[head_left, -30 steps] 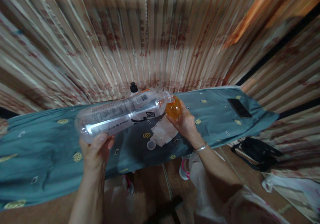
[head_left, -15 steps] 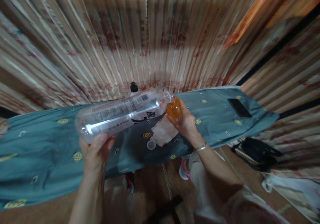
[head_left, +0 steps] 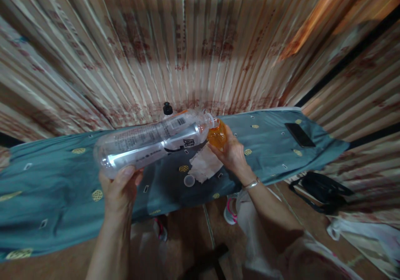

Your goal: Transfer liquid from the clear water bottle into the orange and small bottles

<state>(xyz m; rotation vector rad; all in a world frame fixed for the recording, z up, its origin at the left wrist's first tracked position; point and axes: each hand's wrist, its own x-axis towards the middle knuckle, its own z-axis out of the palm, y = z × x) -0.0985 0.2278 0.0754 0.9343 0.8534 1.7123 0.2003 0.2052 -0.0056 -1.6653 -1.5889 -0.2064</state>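
Note:
My left hand point(head_left: 121, 186) grips the base end of a large clear bottle point(head_left: 150, 142), which lies tilted in the air with its neck toward the right. Wrapped round a small orange bottle point(head_left: 216, 135) is my right hand point(head_left: 233, 151). The mouths of the two bottles meet, or nearly so; the exact contact is too small to tell. Below them, a crumpled white tissue point(head_left: 205, 163) rests on the teal patterned cloth point(head_left: 118, 213). A small round translucent cap point(head_left: 189, 181) sits beside the tissue's lower left edge.
Behind the large bottle stands a container with a black pump top point(head_left: 168, 108). A black phone point(head_left: 299, 135) lies at the cloth's right end. On the floor at the right is a black bag point(head_left: 325, 190). Pleated curtains point(head_left: 193, 42) hang behind the cloth-covered surface.

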